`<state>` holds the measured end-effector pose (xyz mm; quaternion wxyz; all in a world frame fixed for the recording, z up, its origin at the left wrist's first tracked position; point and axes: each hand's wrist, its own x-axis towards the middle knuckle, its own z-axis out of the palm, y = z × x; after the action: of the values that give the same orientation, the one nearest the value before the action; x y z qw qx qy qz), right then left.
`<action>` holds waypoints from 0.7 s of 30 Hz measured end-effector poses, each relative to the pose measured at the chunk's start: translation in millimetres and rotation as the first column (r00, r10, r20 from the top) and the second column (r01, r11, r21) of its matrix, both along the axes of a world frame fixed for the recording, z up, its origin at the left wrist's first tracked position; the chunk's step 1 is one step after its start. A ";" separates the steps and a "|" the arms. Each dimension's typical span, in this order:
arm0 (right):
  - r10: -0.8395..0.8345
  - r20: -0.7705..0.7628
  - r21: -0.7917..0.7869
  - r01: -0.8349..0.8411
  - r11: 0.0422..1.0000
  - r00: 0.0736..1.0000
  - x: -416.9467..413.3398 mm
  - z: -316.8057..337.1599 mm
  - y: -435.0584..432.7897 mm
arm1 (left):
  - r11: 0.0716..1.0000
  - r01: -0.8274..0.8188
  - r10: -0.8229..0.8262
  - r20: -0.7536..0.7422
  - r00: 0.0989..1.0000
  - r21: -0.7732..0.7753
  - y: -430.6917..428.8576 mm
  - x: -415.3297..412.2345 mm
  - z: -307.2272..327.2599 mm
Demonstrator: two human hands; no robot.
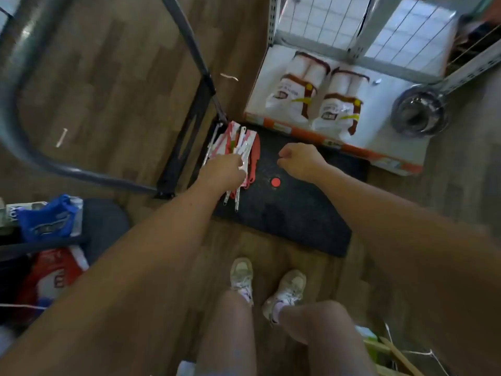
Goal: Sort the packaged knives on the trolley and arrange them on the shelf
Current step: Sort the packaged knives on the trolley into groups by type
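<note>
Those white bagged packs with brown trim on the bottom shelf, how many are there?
2. One white bagged pack with brown trim lies on the left of the white shelf board, the other right beside it; more may be hidden behind.

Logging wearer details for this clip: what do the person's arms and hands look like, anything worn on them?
Both arms are bare along all that shows, with no sleeves visible. The left hand and right hand wear no gloves. No watch, bracelet or ring can be made out, though the picture is soft.
</note>
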<state>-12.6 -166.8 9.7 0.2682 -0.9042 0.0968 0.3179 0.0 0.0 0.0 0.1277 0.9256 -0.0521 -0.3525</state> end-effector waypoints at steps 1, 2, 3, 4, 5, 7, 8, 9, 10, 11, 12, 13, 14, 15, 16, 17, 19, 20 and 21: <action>-0.033 -0.013 -0.003 0.033 0.999 0.999 0.3 -27.5 5.1 | 0.999 0.002 -0.002 0.001 1.000 0.032 5.9 -1.4 -23.3; -0.071 -0.010 -0.008 0.070 0.997 0.997 2.4 -58.1 7.2 | 0.999 0.006 -0.007 0.027 1.000 0.047 12.5 -0.1 -51.8; -0.100 -0.029 -0.007 0.099 0.995 0.995 3.1 -91.0 10.5 | 0.998 0.010 -0.012 0.032 0.999 0.067 19.2 -0.9 -81.4; -0.140 -0.063 -0.003 0.140 0.990 0.988 4.1 -125.7 12.5 | 0.995 0.006 -0.009 0.029 1.000 0.100 28.0 -0.8 -113.4; -0.177 -0.089 0.013 0.179 0.984 0.980 8.1 -160.1 15.9 | 0.993 0.009 -0.012 0.028 1.000 0.119 32.5 2.4 -144.5; -0.270 -0.104 0.035 0.274 0.961 0.957 20.4 -224.1 21.5 | 0.988 0.021 -0.027 0.038 0.999 0.153 38.6 17.3 -209.6; -0.300 -0.084 0.045 0.304 0.952 0.950 26.9 -253.0 25.3 | 0.985 0.023 -0.031 0.043 0.999 0.172 40.1 25.0 -237.1; -0.324 -0.065 0.057 0.328 0.943 0.944 33.1 -282.8 28.1 | 0.982 0.022 -0.032 0.050 0.998 0.188 40.9 32.9 -265.1; -0.337 -0.034 0.064 0.339 0.939 0.941 39.2 -311.2 31.4 | 0.979 0.018 -0.033 0.072 0.997 0.202 40.4 40.4 -291.8; -0.345 0.001 0.072 0.344 0.936 0.939 44.8 -336.4 35.6 | 0.977 0.019 -0.040 0.097 0.995 0.212 38.1 45.9 -314.0; -0.348 0.036 0.075 0.345 0.936 0.937 49.9 -357.4 40.1 | 0.976 0.024 -0.051 0.122 0.991 0.218 35.9 50.6 -334.4; -0.351 0.063 0.078 0.346 0.935 0.934 53.9 -376.4 44.8 | 0.976 0.021 -0.055 0.149 0.987 0.218 34.3 53.9 -352.8; -0.359 0.078 0.084 0.353 0.932 0.930 56.7 -392.8 49.6 | 0.978 0.010 -0.049 0.181 0.982 0.208 33.7 57.3 -371.1; -0.368 0.092 0.094 0.360 0.928 0.925 58.6 -405.9 54.1 | 0.983 -0.009 -0.034 0.225 0.974 0.186 33.2 60.3 -385.0; -0.373 0.108 0.099 0.363 0.927 0.922 59.8 -416.4 58.6 | 0.986 -0.032 -0.013 0.266 0.964 0.166 33.9 63.3 -396.7; -0.370 0.125 0.100 0.359 0.928 0.921 59.9 -424.7 62.6 | 0.986 -0.041 -0.007 0.292 0.956 0.159 34.8 64.7 -404.0; -0.376 0.158 0.106 0.363 0.926 0.913 57.8 -435.8 67.4 | 0.987 -0.018 -0.033 0.306 0.951 0.162 36.9 66.7 -410.9; -0.389 0.169 0.118 0.373 0.920 0.906 57.2 -439.7 67.5 | 0.988 -0.011 -0.040 0.323 0.946 0.154 37.5 68.3 -411.5; -0.393 0.172 0.130 0.375 0.918 0.903 56.0 -441.4 66.3 | 0.989 -0.009 -0.045 0.346 0.937 0.151 37.2 68.9 -410.5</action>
<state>43.4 -100.5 -431.7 0.3757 -0.8804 0.2316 0.1732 68.9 37.2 -410.5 0.0434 0.9798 -0.0558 -0.1871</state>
